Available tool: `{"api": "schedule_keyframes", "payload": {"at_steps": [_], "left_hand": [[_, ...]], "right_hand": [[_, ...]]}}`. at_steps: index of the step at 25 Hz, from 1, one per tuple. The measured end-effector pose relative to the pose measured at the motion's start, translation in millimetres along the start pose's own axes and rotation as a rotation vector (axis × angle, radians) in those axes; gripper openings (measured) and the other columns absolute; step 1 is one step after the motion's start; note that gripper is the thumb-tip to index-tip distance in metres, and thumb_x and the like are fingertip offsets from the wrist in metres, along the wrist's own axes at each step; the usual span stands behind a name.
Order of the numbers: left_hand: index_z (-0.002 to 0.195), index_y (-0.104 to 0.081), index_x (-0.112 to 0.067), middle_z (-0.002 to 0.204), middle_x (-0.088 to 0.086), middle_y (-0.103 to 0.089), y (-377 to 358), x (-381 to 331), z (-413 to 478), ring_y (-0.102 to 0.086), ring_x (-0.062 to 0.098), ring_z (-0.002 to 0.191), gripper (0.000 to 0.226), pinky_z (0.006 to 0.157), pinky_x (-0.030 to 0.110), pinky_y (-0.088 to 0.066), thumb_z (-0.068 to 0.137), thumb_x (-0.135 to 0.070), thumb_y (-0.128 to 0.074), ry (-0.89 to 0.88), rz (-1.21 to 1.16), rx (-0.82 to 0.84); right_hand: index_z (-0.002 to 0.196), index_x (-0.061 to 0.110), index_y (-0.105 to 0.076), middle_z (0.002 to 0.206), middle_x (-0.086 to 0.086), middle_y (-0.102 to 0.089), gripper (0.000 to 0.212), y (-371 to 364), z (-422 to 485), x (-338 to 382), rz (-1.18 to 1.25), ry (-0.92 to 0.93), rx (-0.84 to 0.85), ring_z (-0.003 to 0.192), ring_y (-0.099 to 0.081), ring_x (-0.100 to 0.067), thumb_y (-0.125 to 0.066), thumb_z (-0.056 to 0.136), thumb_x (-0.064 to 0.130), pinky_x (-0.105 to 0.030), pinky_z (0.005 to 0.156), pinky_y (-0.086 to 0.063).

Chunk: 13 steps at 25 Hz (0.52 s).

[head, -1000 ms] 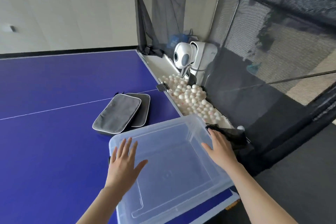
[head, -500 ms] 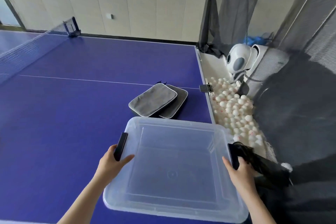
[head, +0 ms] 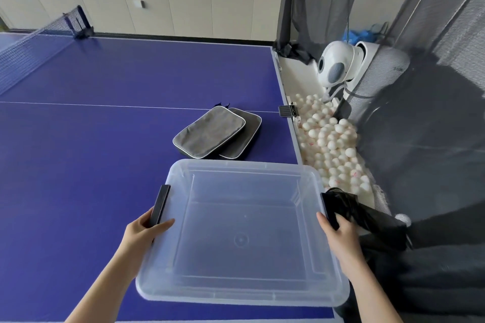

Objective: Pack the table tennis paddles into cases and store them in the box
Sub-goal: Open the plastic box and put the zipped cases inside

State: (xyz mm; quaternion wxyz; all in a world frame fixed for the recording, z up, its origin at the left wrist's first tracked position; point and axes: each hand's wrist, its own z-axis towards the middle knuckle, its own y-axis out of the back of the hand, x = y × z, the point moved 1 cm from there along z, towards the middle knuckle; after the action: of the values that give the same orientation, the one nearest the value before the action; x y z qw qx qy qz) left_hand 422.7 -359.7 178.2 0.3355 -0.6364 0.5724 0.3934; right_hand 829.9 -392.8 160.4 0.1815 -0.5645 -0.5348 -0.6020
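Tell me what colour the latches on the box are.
Black, both latches, against the clear box. The head view shows it.

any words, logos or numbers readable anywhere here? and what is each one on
No text in this picture can be read.
Ball machine: a small dark mark on its white body behind the netting, too blurred to read.
Balls: red marks on a few, too small to read.
Box: a moulded ring in its base, no letters legible.
Cases: no label shows.
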Motion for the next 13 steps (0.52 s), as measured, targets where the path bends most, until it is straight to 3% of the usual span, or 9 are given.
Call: {"api": "schedule_keyframes", "payload": {"at_steps": [3,5,7,9,11,13], "left_hand": [[0.109,-0.071,-0.019,0.103,0.017,-0.072,4.2,1.8,0.8,-0.067,0.044,0.095,0.036,0.086,0.054,-0.054,0.074,-0.015,-0.078,0.056,-0.086,0.008],[0.108,-0.071,-0.018,0.104,0.019,-0.072,6.6,2.8,4.4,-0.066,0.046,0.096,0.036,0.086,0.057,-0.053,0.073,-0.017,-0.077,0.081,-0.096,0.005],[0.107,-0.071,-0.019,0.102,0.018,-0.072,7.6,4.0,5.8,-0.067,0.046,0.094,0.036,0.085,0.058,-0.053,0.071,-0.016,-0.078,0.091,-0.096,0.005],[0.106,-0.071,-0.019,0.102,0.017,-0.073,6.7,2.7,5.7,-0.067,0.045,0.093,0.037,0.084,0.057,-0.054,0.071,-0.015,-0.079,0.083,-0.096,0.012],[0.107,-0.071,-0.020,0.102,0.015,-0.073,7.3,3.1,5.1,-0.068,0.042,0.091,0.041,0.084,0.055,-0.054,0.068,-0.017,-0.082,0.060,-0.082,0.032],[0.111,-0.068,-0.024,0.103,0.010,-0.073,9.8,1.0,4.4,-0.069,0.037,0.092,0.060,0.085,0.052,-0.054,0.055,-0.027,-0.089,0.021,-0.059,0.053]], "right_hand": [[0.111,0.019,-0.068,0.095,0.011,-0.066,0.024,1.5,-2.0,1.7,0.051,-0.016,-0.002,0.097,-0.059,-0.012,-0.061,0.091,0.029,-0.028,0.088,-0.042],[0.097,0.019,-0.067,0.084,0.010,-0.062,0.011,3.8,-2.1,-0.5,0.103,-0.061,-0.005,0.086,-0.056,-0.009,-0.060,0.092,0.026,-0.025,0.079,-0.042],[0.070,0.015,-0.056,0.062,0.009,-0.049,0.026,6.1,-1.9,-1.1,0.113,-0.087,-0.004,0.071,-0.048,-0.014,-0.058,0.093,0.025,-0.026,0.067,-0.038],[0.061,0.017,-0.047,0.053,0.011,-0.040,0.036,8.4,0.7,-3.3,0.084,-0.101,0.027,0.065,-0.043,-0.017,-0.060,0.090,0.033,-0.029,0.063,-0.034],[0.076,0.013,-0.054,0.069,0.006,-0.051,0.034,12.5,0.9,-4.1,0.092,-0.128,0.058,0.073,-0.049,-0.016,-0.064,0.082,0.045,-0.028,0.070,-0.038],[0.115,0.019,-0.056,0.105,0.002,-0.058,0.044,15.6,1.4,-7.0,0.052,-0.155,0.049,0.101,-0.055,-0.016,-0.068,0.082,0.046,-0.029,0.088,-0.041]]}}
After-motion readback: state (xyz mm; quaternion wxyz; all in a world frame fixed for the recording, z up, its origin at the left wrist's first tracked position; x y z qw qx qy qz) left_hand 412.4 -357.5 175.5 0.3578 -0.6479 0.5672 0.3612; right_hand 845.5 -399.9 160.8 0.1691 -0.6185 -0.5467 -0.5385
